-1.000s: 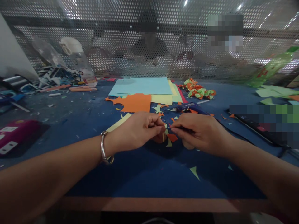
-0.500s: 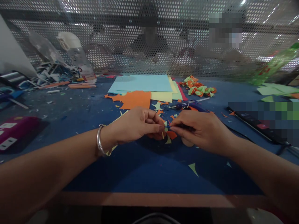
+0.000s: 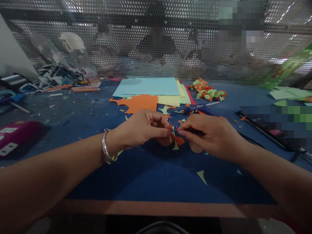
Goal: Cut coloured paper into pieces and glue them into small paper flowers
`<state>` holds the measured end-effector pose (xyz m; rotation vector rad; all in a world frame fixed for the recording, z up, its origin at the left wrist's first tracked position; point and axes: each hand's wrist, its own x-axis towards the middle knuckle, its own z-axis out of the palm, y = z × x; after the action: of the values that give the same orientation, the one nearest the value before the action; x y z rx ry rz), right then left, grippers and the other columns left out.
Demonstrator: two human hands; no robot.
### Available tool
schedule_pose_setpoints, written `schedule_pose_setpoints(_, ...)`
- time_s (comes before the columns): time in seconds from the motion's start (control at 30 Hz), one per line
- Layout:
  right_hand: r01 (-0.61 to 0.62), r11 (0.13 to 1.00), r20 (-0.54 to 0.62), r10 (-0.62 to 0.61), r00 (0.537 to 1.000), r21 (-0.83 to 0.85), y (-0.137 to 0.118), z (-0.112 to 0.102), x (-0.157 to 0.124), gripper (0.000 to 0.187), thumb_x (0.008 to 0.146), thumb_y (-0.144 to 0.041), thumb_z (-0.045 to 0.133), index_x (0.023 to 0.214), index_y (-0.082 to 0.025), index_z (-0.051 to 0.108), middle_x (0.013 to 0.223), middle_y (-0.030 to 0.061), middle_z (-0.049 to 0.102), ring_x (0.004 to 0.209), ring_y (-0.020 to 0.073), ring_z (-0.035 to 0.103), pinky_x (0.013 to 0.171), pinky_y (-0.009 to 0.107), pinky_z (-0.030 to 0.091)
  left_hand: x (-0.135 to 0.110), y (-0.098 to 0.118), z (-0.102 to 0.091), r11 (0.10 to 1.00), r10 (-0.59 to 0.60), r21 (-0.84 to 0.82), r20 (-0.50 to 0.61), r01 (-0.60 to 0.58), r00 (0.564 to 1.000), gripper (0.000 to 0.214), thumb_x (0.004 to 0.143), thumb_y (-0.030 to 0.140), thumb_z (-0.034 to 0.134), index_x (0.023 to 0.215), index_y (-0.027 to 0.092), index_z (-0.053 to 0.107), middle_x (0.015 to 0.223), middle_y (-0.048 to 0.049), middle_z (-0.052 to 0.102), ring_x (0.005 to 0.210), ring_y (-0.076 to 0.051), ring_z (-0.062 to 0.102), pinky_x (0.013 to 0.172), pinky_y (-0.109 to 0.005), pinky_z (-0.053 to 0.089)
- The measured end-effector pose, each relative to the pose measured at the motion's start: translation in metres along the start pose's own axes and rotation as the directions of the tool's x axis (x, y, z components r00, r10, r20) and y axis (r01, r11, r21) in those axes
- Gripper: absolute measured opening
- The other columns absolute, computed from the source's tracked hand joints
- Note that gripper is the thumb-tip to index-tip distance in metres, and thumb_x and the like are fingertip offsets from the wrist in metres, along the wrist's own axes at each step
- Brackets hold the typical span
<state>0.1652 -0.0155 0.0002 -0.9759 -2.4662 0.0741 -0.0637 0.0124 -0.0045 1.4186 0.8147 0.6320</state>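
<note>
My left hand (image 3: 148, 128), with a silver bangle at its wrist, is closed in a pinch over the middle of the blue table. Facing it, my right hand (image 3: 207, 135) is pinched too, fingertips a short gap away. A thin dark blue strip (image 3: 175, 131) spans that gap, its ends hidden in the fingers; I cannot tell exactly what it is. Below and behind the fingertips lie cut paper scraps, among them an orange scrap (image 3: 179, 140). An orange sheet with scalloped cut edges (image 3: 143, 103) lies just beyond my left hand.
Light blue sheets (image 3: 151, 87) top a paper stack at the back. Right of it sit crumpled orange and green paper pieces (image 3: 207, 89). A blue-handled tool (image 3: 195, 109) lies behind my right hand. A black power strip (image 3: 268, 130) is at right, a magenta box (image 3: 17, 135) at left.
Both hands stay nearly in place, still pinched on the thin strip. My left fingers have shifted slightly. The surrounding things look the same.
</note>
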Motion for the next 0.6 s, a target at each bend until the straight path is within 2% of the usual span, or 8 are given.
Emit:
schedule_pose_setpoints(0.17,0.006,1.0,-0.039,-0.005,0.999,0.026,0.0004,0.0026,-0.0001,0.012,0.095,-0.02,0.06,0.087,-0.017,0.068,0.074,0.0009,0.066,0.066,0.0123,0.06,0.061,0.024,0.043,0.0,-0.0006,-0.0007,1.0,0.003,-0.018,-0.005,-0.003,1.0,0.01,0.079,0.014,0.075,0.086,0.012,0.069,0.077,-0.0061,0.077,0.069,-0.015,0.074,0.073,-0.029,0.061)
schedule_pose_setpoints(0.4,-0.001,0.997,-0.072,0.007,0.997,0.077,0.0024,0.0013,-0.0014,0.012,0.095,-0.021,0.06,0.086,-0.017,0.068,0.076,0.0013,0.067,0.068,0.013,0.061,0.063,0.025,0.043,-0.0018,0.0051,-0.0019,0.99,0.091,0.1,0.04,-0.095,0.995,0.016,0.083,0.016,0.073,0.097,0.014,0.067,0.084,-0.0068,0.078,0.081,-0.015,0.075,0.074,-0.023,0.056)
schedule_pose_setpoints(0.5,0.009,0.997,-0.078,-0.003,0.997,0.073,0.0023,0.0001,-0.0018,0.012,0.095,-0.02,0.06,0.087,-0.017,0.068,0.077,0.0019,0.066,0.069,0.0138,0.06,0.064,0.026,0.043,-0.0017,0.0054,-0.0014,0.987,0.124,0.095,0.036,-0.126,0.992,0.017,0.086,0.018,0.071,0.101,0.014,0.066,0.08,-0.0055,0.077,0.075,-0.013,0.073,0.071,-0.022,0.055)
schedule_pose_setpoints(0.6,0.03,0.997,-0.08,-0.024,0.996,0.073,0.0015,0.0002,-0.0013,0.01,0.094,-0.017,0.059,0.089,-0.016,0.068,0.077,0.0018,0.066,0.07,0.0135,0.06,0.065,0.026,0.043,0.0001,0.0036,-0.0004,0.985,0.154,0.075,0.015,-0.155,0.988,0.021,0.092,0.028,0.065,0.108,0.014,0.063,0.077,-0.0055,0.076,0.068,-0.014,0.072,0.067,-0.023,0.056)
